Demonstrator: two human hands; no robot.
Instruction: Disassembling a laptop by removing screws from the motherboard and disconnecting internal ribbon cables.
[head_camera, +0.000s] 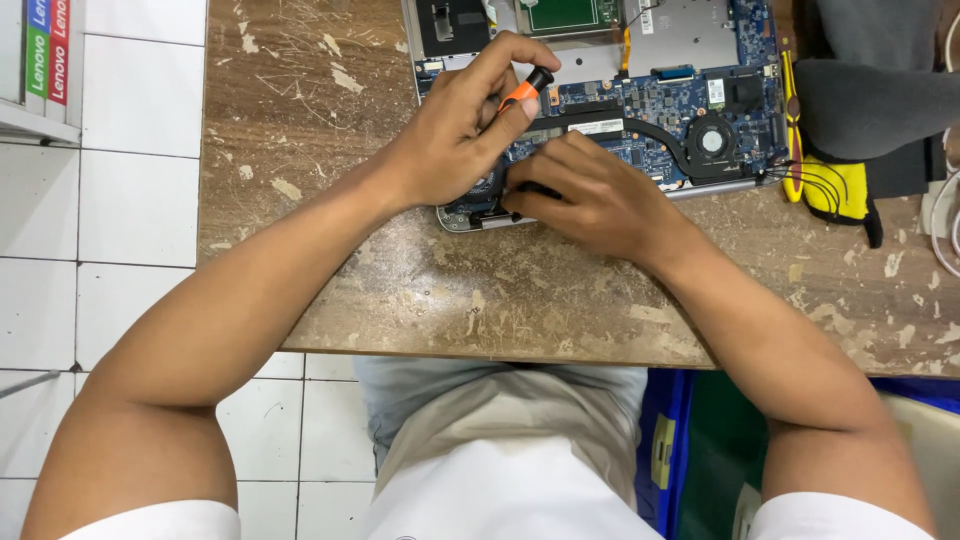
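Head view, near to far. White shirt, grey lap at bottom edge. Worn wooden table (420, 300) ahead, white floor tiles at left. Right hand (590, 195) curled, fingertips pressed on near edge of opened laptop (640, 110); what they pinch cannot be told. Left hand (455, 130) closed around orange-black screwdriver (525, 90), tip down over blue board (650, 105). Round fan (712, 141) beyond. Yellow tool (835, 190) far right.

Head cam looks straight down, close over table (300, 150) (single view).
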